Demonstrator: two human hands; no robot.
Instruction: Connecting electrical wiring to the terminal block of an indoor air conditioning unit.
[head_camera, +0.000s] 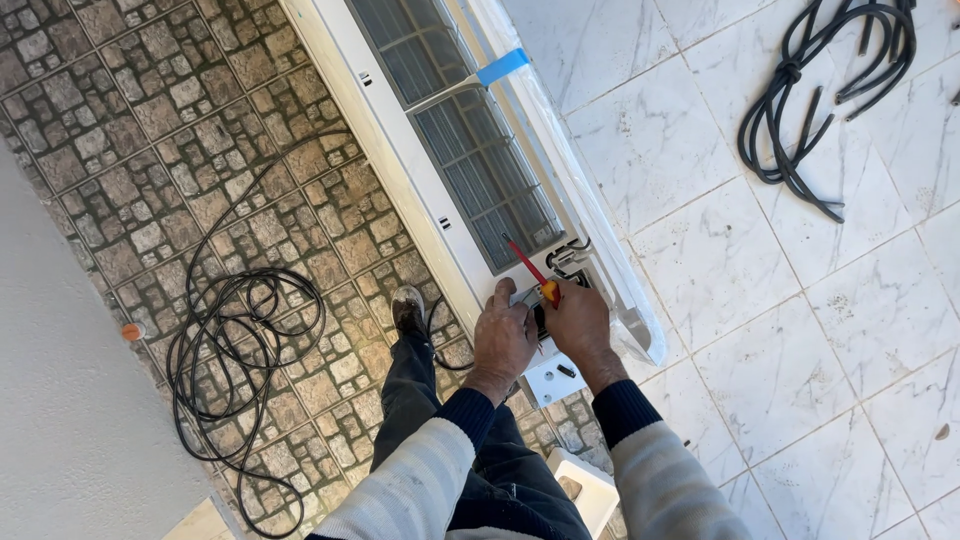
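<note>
Gripping one red screwdriver (530, 268), right hand (578, 322); left hand (503, 335) clenched on one air conditioner (400, 150)

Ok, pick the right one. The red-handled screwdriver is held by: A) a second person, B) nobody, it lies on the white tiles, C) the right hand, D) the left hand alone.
C: the right hand grips the screwdriver at the end of the white air-conditioner unit, while the left hand rests beside it on the unit.
</note>
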